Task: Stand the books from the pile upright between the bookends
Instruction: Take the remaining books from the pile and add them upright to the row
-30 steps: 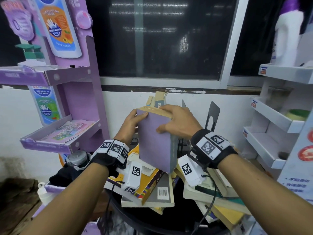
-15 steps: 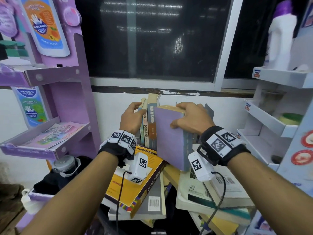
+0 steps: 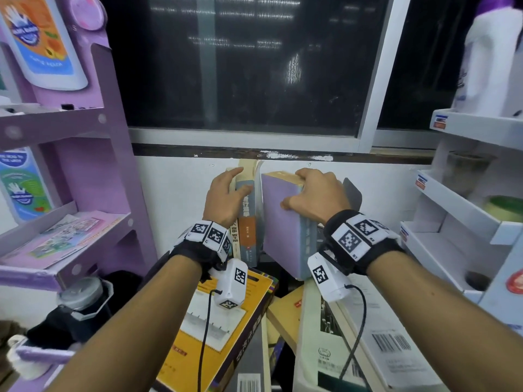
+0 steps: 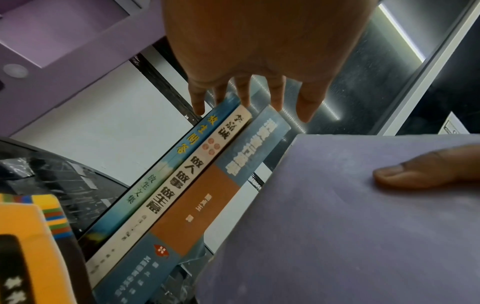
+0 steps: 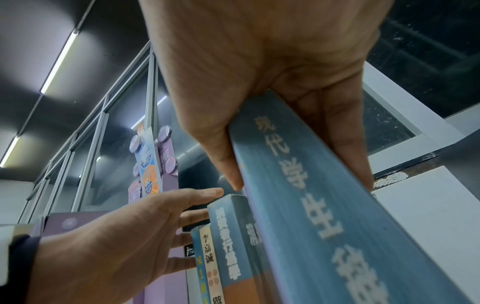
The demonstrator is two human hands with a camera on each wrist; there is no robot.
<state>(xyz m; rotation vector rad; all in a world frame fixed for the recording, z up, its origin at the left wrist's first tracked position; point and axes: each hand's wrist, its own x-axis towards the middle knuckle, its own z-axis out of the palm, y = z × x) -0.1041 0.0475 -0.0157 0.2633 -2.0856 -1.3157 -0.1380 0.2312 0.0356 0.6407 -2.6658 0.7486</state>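
Observation:
A thick purple book (image 3: 283, 230) with a blue spine (image 5: 311, 195) stands almost upright at the back, its top gripped by my right hand (image 3: 294, 190); the thumb lies on the purple cover (image 4: 337, 216). To its left, three standing books (image 3: 246, 219) lean slightly. My left hand (image 3: 236, 183) rests its straight fingers against their tops (image 4: 233, 123). A narrow gap separates the purple book from that row. The dark right bookend (image 3: 352, 193) rises just behind my right hand. The left bookend is hidden.
The pile lies below my wrists: a yellow book (image 3: 226, 321), pale books (image 3: 325, 335) and a barcoded cover (image 3: 396, 340). A purple display rack (image 3: 93, 193) stands left, white shelves (image 3: 458, 207) right, and a wall with a window behind.
The purple book has travelled from above the pile back and down beside the standing row. My left hand let go of it and went to the standing books' tops.

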